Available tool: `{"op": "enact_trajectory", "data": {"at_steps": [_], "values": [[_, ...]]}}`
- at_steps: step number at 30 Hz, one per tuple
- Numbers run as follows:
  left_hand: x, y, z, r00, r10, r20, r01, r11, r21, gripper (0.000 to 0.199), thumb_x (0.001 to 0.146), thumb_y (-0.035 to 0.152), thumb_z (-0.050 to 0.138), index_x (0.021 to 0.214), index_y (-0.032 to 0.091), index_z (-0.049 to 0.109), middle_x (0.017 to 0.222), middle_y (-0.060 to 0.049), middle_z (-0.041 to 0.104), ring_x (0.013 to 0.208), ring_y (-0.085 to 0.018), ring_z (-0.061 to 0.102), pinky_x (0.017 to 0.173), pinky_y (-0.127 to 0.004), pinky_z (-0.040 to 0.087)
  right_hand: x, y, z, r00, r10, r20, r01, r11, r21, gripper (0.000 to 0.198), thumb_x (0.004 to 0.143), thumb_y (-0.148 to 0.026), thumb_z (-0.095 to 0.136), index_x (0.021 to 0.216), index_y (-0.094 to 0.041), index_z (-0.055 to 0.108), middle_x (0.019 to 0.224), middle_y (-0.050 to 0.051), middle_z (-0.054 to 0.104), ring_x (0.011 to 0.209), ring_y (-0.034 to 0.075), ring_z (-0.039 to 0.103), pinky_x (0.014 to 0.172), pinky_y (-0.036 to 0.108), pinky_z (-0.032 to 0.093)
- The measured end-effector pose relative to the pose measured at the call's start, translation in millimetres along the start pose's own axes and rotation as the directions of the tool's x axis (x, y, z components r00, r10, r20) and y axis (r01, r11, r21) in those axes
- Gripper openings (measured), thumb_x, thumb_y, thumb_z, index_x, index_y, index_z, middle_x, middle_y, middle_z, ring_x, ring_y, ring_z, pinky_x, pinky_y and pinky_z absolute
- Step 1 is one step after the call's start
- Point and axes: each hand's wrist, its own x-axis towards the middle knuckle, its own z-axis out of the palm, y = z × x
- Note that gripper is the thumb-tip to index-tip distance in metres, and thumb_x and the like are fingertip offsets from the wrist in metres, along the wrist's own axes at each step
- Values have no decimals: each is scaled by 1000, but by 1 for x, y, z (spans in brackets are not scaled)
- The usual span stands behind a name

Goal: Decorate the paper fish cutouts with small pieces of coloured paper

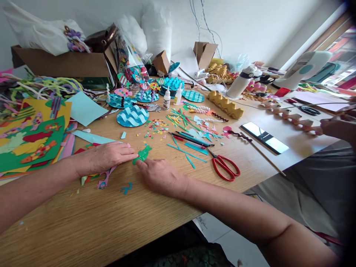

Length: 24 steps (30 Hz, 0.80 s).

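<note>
A small green paper cutout (144, 152), turtle-like in outline, is between my two hands just above or on the wooden table. My left hand (111, 155) reaches in from the left, its fingers together and their tips gripping the cutout's left edge. From the right, my right hand (160, 174) has its fingers curled in, pinching the cutout's lower edge; the thumb is mostly hidden. Below my hands lies a little blue paper scrap (127, 188). Pink paper offcuts (105, 179) stick out beneath my left wrist. Red-handled scissors (226, 167) rest to the right of my right hand.
Pens (191, 139), blue paper strips (187, 150) and glue bottles (167, 99) lie or stand beyond my hands. Wavy blue discs (132, 115) sit further back. Coloured sheets (36, 144) pile up at left. A phone (264, 138) lies near another person's hand (339, 126) at right.
</note>
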Motion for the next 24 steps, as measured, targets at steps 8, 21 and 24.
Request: {"op": "enact_trajectory", "data": {"at_steps": [8,21,24], "values": [[8,5,-9,997,-41,64,45,997,-59,37,89,11,31,120,21,49,103,-8,61,96,-19,53,83,-33,44,10,30,-17,1000,22,19,-21,1000,-14,33,84,-14,34,108,-22,55,88,6,60,70,14,58,54,22,36],[16,-2,-8,982,-174,72,187,946,-266,50,76,-2,30,105,26,61,95,-2,62,90,-14,54,77,-26,44,28,32,-4,999,33,17,-34,995,96,34,84,-16,37,109,-26,58,88,5,60,74,13,56,62,22,37],[20,-2,-9,974,-212,77,225,917,-329,45,75,1,31,98,23,63,92,-2,62,87,-13,56,74,-25,45,29,31,-2,999,45,18,-47,994,98,35,84,-16,36,110,-27,58,90,4,60,74,13,56,63,23,37]]}}
